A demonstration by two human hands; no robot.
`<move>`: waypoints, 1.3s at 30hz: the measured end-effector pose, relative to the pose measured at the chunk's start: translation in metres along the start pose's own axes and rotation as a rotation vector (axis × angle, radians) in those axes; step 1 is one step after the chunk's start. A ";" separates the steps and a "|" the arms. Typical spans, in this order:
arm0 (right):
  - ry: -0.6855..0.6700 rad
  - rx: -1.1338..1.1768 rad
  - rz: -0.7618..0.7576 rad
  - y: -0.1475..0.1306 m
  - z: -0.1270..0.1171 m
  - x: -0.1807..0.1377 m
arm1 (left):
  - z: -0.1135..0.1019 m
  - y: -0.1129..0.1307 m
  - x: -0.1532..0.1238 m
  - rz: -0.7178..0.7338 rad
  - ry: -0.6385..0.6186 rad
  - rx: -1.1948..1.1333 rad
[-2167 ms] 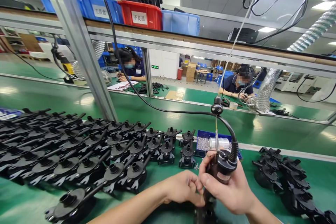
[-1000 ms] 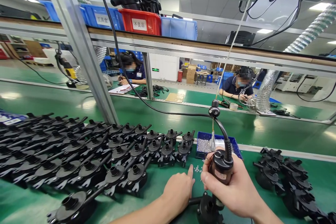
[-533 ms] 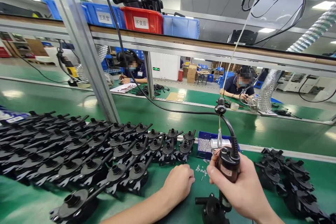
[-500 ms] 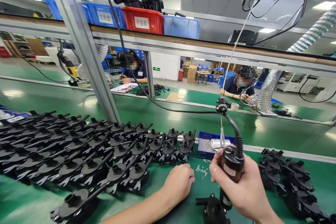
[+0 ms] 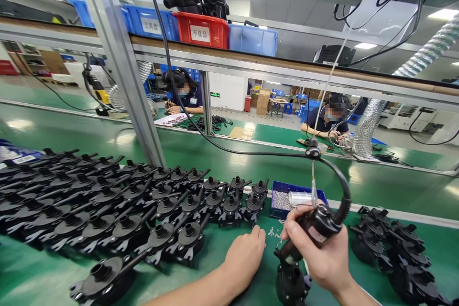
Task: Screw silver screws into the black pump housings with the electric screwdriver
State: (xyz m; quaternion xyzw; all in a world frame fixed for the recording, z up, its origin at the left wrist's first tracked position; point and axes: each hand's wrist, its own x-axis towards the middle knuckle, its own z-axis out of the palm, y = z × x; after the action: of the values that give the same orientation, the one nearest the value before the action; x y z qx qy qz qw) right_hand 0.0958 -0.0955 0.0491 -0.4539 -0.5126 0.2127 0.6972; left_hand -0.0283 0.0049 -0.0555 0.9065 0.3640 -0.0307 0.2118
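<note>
My right hand (image 5: 322,256) is wrapped round a black electric screwdriver (image 5: 315,227) that hangs from a cable and a cord. The tool is tilted, its tip down toward a black pump housing (image 5: 290,282) on the green mat in front of me. My left hand (image 5: 244,258) rests on the mat just left of that housing, fingers curled, fingertips near several loose silver screws (image 5: 274,233). Whether it pinches a screw is hidden.
Rows of black pump housings (image 5: 118,201) cover the mat at left; another pile (image 5: 390,248) lies at right. A blue tray of screws (image 5: 287,198) sits behind the hands. A metal post (image 5: 122,71) rises at left. Two other workers sit beyond the conveyor.
The screwdriver has tipped from upright to slanted, its top swinging right. My left hand has crept toward the loose screws. The housing now lies lower in view.
</note>
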 end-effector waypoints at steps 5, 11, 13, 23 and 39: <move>0.038 -0.002 0.086 -0.022 -0.011 0.004 | 0.004 0.003 -0.007 0.065 -0.047 -0.312; -0.043 0.003 0.169 -0.027 -0.006 0.006 | 0.018 0.008 -0.004 -0.031 -0.274 -0.731; -0.056 0.002 0.162 -0.026 -0.005 0.006 | 0.021 0.008 -0.001 -0.058 -0.335 -0.818; -0.077 0.004 0.180 -0.024 -0.004 0.003 | 0.017 0.005 0.003 -0.042 -0.462 -1.023; -0.077 0.025 0.160 -0.021 -0.003 0.002 | -0.019 -0.012 0.005 -0.072 -0.627 -1.120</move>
State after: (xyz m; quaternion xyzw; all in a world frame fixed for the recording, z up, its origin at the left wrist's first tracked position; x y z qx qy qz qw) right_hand 0.0960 -0.1051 0.0677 -0.4762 -0.4984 0.2915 0.6632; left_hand -0.0343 0.0240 -0.0435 0.5939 0.2758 -0.1064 0.7483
